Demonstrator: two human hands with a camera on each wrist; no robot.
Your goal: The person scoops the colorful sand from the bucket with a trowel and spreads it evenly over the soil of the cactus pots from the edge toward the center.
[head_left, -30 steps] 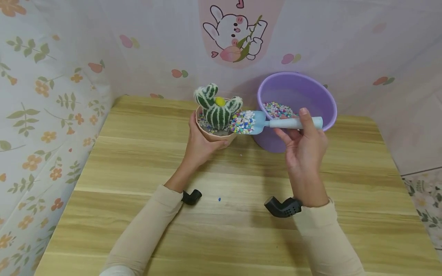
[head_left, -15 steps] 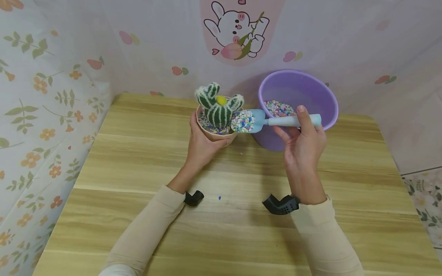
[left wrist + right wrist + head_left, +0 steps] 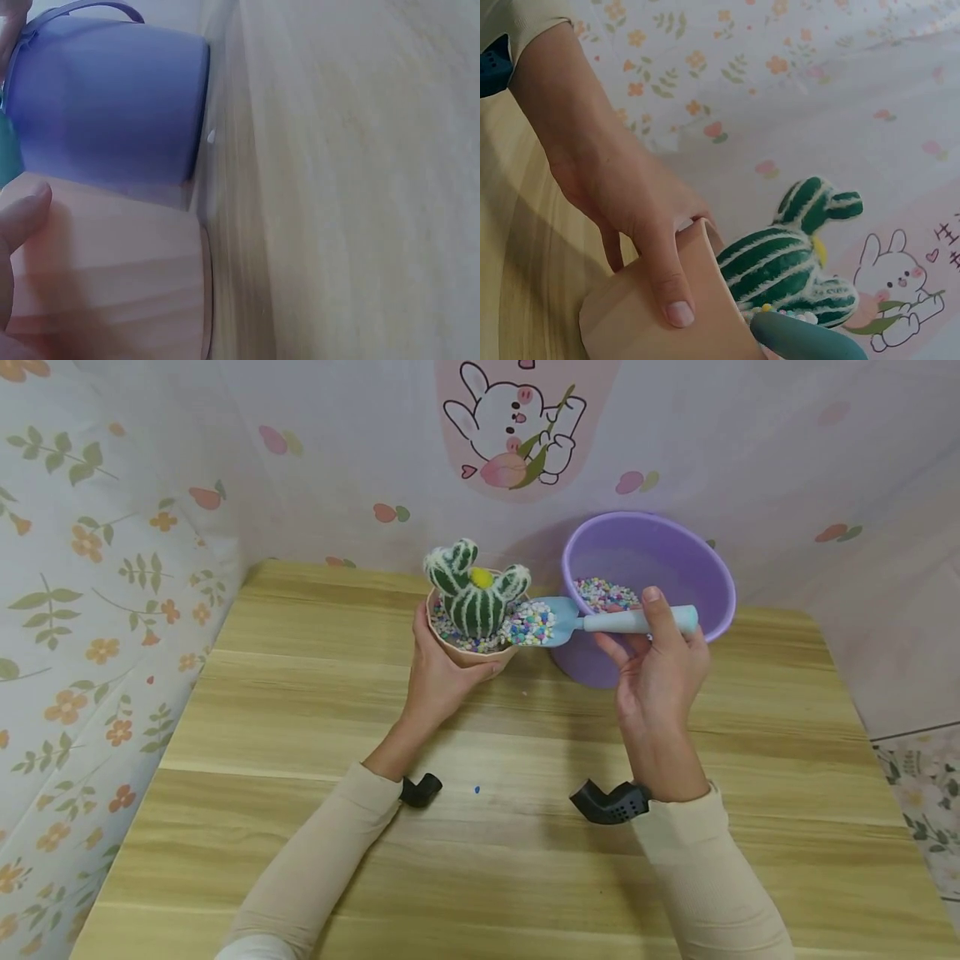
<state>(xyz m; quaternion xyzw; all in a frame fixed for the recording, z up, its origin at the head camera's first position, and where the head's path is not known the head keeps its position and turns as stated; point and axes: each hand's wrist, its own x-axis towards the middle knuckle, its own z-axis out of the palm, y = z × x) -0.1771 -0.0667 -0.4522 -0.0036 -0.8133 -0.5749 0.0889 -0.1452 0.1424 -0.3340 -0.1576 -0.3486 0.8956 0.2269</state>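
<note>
My left hand (image 3: 442, 675) grips a peach-coloured flower pot (image 3: 660, 311) from its near left side, thumb along the front. In the pot stands a green and white striped cactus (image 3: 474, 610) with a yellow tuft, and coloured pebbles lie round its base. My right hand (image 3: 663, 664) holds a light blue hand trowel (image 3: 566, 625) by its handle, thumb on top. Its blade carries a heap of multicoloured pebbles (image 3: 531, 622), with the tip over the pot's right rim. The right wrist view shows the blade (image 3: 802, 337) beside the cactus.
A purple bucket (image 3: 652, 539) with more coloured pebbles (image 3: 603, 595) inside stands right of the pot, behind the trowel. One blue pebble (image 3: 477, 790) lies on the wooden table (image 3: 300, 710). A patterned cloth (image 3: 322, 477) hangs behind the table's back edge.
More coloured pebbles now lie round the cactus base, and the heap on the trowel has shrunk at its tip. Both hands keep nearly the same places.
</note>
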